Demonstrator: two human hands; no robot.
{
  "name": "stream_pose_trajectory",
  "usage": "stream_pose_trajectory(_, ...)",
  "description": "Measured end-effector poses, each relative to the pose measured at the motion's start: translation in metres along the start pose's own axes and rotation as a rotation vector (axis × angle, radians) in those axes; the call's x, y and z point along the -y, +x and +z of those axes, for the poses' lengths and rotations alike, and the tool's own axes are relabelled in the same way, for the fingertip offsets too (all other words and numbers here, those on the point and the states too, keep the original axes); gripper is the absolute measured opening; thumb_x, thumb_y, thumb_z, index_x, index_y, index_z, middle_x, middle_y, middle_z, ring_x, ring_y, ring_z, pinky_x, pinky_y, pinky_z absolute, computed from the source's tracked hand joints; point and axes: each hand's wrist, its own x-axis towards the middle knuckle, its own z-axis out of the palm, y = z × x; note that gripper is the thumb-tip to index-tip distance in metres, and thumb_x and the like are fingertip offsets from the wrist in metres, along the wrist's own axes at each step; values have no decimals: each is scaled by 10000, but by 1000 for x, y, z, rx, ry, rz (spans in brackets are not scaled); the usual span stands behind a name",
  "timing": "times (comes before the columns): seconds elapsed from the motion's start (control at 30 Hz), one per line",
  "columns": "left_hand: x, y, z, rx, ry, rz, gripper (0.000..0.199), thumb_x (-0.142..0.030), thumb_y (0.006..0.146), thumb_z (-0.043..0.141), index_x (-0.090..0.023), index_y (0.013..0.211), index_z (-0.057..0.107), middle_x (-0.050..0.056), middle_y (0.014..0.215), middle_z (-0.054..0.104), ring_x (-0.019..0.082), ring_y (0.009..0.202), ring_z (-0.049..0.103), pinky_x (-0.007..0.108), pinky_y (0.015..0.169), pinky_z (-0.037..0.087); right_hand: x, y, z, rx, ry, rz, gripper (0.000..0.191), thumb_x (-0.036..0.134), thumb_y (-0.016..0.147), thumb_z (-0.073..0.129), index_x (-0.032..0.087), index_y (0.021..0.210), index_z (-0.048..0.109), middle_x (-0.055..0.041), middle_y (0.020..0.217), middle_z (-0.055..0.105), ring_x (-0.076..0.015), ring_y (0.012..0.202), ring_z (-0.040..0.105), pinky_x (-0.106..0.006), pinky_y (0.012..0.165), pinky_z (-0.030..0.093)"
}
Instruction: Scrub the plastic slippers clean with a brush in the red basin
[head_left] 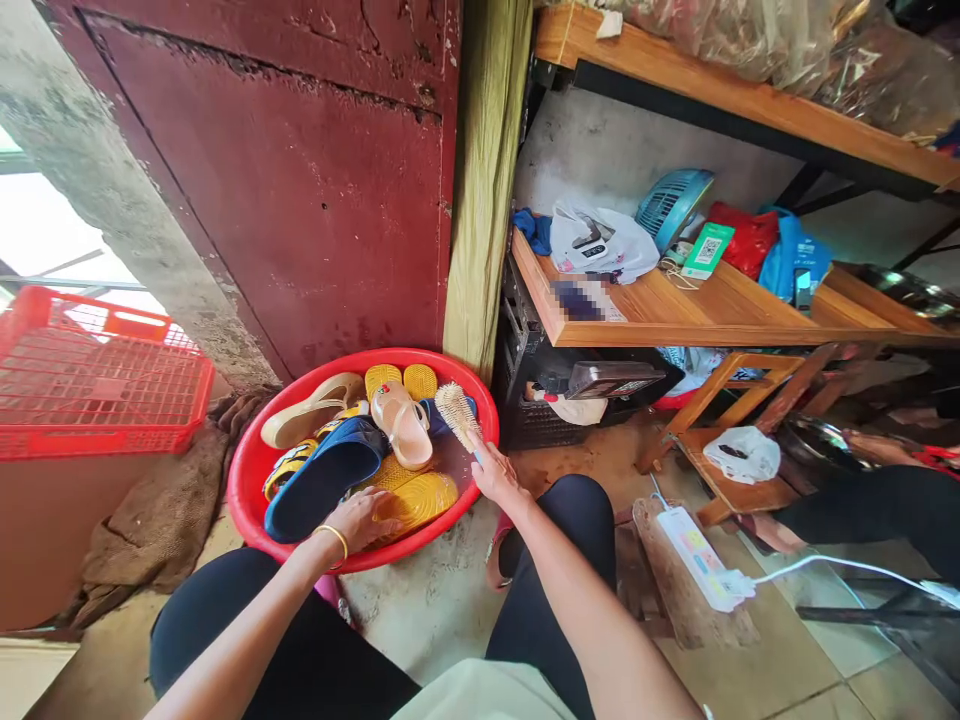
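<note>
A red plastic basin [244, 480] on the floor in front of me holds several slippers and clogs. My left hand [361, 518], with a yellow bangle at its wrist, is at the near end of a yellow slipper [424, 502], thumb and fingers around that end; the sole faces up. In my right hand [493, 472] is a scrub brush [455, 408], its pale bristles over the basin's right side. Left of the yellow slipper lies a large blue slipper [324, 480]. A beige clog [403, 425] rests in the middle, and a cream slipper [309, 408] leans at the back left.
Behind the basin stands a dark red door [337, 220]. A red crate [97, 390] is at the left. To the right are a wooden table [675, 310], a small wooden chair [720, 480] and a power strip [701, 560] with cords. Another person's leg [877, 520] shows at far right.
</note>
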Motion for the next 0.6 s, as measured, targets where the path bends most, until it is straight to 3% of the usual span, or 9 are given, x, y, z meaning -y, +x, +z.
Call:
stream_pose_trajectory(0.23, -16, 2, 25, -40, -3, -70, 678, -393, 833, 554, -113, 1447, 492, 187, 1494, 533, 285, 1401, 479, 371, 1166, 337, 18, -25, 7, -10, -35, -14, 717, 168, 938, 447, 257, 1611, 216, -65, 1517, 511, -188, 1261, 586, -285, 1064, 472)
stream_pose_trajectory(0.43, -21, -5, 16, -97, 4, -123, 671, -431, 839, 554, -108, 1425, 517, 189, 1413, 590, 299, 1298, 562, 373, 1096, 393, 36, -38, 9, -23, -112, 40, 754, 135, 946, 437, 258, 1624, 131, -115, 1473, 544, -217, 1158, 656, -313, 979, 532)
stream_pose_trajectory(0.6, -28, -10, 13, -155, 64, -220, 625, -401, 870, 514, -45, 1383, 528, 253, 1369, 586, 347, 1274, 556, 419, 1052, 405, 41, -38, 12, -16, -141, 105, 765, 126, 950, 438, 286, 1624, 112, -124, 1407, 593, -233, 1075, 695, -325, 929, 546)
